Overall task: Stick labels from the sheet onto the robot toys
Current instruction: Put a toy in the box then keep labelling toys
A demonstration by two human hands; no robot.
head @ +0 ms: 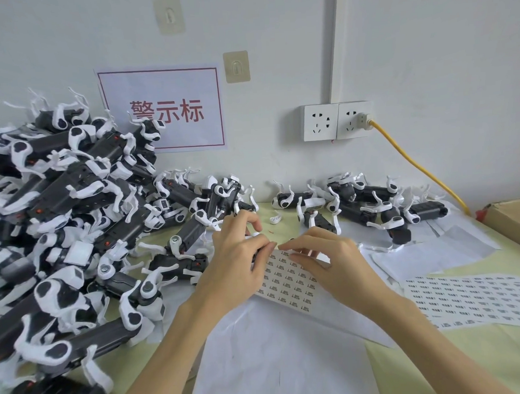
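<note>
A small label sheet (288, 281) printed with rows of black marks lies tilted at table centre. My left hand (236, 258) holds its upper left edge, fingers curled, with a dark robot toy mostly hidden beneath the hand. My right hand (325, 259) pinches at the sheet's top edge, thumb and forefinger meeting the left fingertips. A big heap of black-and-white robot toys (72, 206) fills the left side. A smaller group of robot toys (370, 206) lies at the back right.
A second label sheet (475, 300) lies flat on the right. Blank white backing papers (279, 355) cover the table in front of me. A cardboard box (516, 222) sits at the far right. A yellow cable (416, 164) runs from the wall socket.
</note>
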